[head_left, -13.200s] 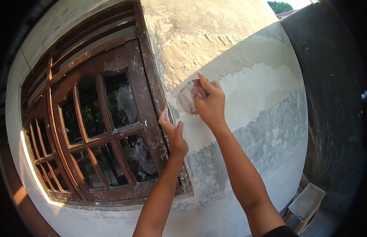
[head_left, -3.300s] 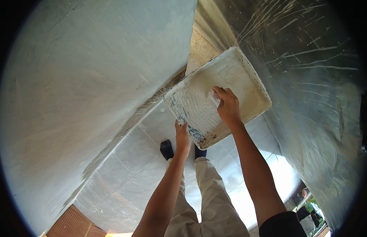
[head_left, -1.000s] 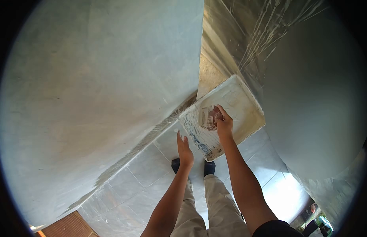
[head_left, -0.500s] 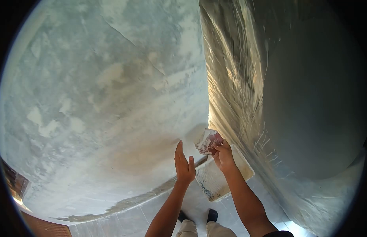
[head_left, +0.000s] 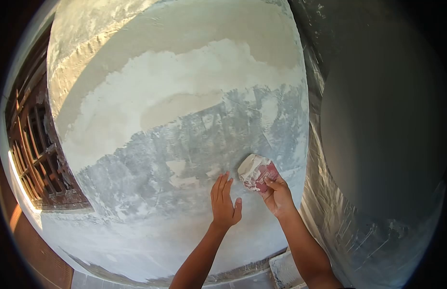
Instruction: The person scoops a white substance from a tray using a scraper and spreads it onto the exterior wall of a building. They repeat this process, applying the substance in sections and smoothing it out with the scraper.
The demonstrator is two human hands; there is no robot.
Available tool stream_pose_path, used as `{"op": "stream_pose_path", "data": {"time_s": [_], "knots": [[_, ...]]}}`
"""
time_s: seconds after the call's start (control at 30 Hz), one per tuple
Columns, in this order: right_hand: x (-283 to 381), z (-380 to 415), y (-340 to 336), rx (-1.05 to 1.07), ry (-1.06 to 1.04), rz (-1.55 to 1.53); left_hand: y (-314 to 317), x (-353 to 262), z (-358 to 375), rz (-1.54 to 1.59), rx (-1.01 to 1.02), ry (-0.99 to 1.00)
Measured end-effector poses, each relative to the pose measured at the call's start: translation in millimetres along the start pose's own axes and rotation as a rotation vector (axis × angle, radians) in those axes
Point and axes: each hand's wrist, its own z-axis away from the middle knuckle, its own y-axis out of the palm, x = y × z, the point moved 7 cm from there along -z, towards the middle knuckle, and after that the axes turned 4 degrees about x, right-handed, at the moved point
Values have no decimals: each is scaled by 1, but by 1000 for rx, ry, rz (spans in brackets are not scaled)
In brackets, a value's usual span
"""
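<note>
My right hand (head_left: 277, 196) grips a flat red putty scraper (head_left: 265, 176) by its lower edge, thumb on the face turned toward me. Thick whitish putty (head_left: 252, 166) coats its upper left part. Just left of it, my left hand (head_left: 224, 201) is raised with the fingers stretched out and the thumb apart, holding nothing. Behind both hands stands a wall (head_left: 185, 144), patchy grey in the middle and covered with a broad pale putty layer (head_left: 180, 72) higher up.
On the left is a brown window grille (head_left: 38, 144). Crumpled plastic sheeting (head_left: 324, 192) hangs along the right edge of the wall. At the floor, a putty-stained tray (head_left: 283, 269) shows partly behind my right forearm.
My view has tilted up, bringing the upper wall and the window grille into sight. The scraper now shows more putty, and the tray has slipped to the bottom edge.
</note>
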Motion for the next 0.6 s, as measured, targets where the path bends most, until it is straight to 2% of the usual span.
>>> {"op": "stream_pose_path", "data": {"time_s": [0.33,0.6], "knots": [[-61,-21,206,175,-46,20,-200,54,-61,-266,-72,183],[-125,-19,314,251,-62,100,-316,92,-72,-378,-69,181]]}}
